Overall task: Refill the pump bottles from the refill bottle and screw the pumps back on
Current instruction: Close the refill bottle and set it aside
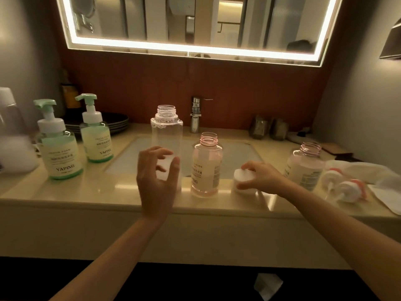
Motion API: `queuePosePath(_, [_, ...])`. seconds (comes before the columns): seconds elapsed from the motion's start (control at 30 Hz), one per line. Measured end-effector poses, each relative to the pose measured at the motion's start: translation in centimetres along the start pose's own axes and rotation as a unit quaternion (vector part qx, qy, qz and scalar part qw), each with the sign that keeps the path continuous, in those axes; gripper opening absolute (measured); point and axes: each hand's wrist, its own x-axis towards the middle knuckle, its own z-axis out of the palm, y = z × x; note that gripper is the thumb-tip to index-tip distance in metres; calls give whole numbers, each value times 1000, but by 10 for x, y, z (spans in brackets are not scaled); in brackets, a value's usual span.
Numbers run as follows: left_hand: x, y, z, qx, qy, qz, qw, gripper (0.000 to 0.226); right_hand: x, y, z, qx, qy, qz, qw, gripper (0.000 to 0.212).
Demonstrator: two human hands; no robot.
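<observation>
A tall clear refill bottle [166, 129] stands uncapped on the counter's front edge. My left hand [155, 174] hovers just in front of its lower half, fingers loosely curled and apart from it. To its right stands an open pink pump bottle [206, 166]. My right hand [259, 177] holds a white cap [243, 178] down on the counter. A second open pink bottle [304, 167] stands further right. Two white and coral pumps [345, 185] lie on a tissue at the right.
Two green-topped foam bottles [61, 146] [95, 133] with pumps on stand at the left. The sink basin [238, 153] and a chrome tap [196, 115] lie behind the bottles. Dark plates [117, 122] are stacked at the back left, and two jars [268, 128] at the back right.
</observation>
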Motion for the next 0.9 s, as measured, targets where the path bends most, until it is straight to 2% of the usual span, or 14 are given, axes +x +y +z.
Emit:
queuePosePath(0.1, [13,-8,-6,26,39,-17,999,30,4,-15,-22,86,80,-14,993,64])
queuePosePath(0.17, [18,-11,-6,24,35,-30,999,39,6,-35,-40,142,111,-41,983,66])
queuePosePath(0.3, [28,-12,-2,6,6,-63,998,58,10,-85,-67,180,157,-101,966,65])
queuePosePath(0.4, [37,-13,3,-23,-48,-77,996,72,15,-123,-73,197,141,-142,960,62])
queuePosePath(0.47, [43,-13,7,-46,-85,-119,988,86,19,-144,-73,196,131,-166,958,61])
queuePosePath(0.57, [48,-17,12,-25,-118,-148,982,101,24,-168,-72,183,109,-199,957,61])
queuePosePath(0.73, [59,-33,8,-29,-146,-174,973,91,37,-192,-73,132,69,-222,964,59])
queuePosePath(0.9, [57,-35,4,-43,-145,-160,976,87,44,-204,-76,90,2,-235,968,54])
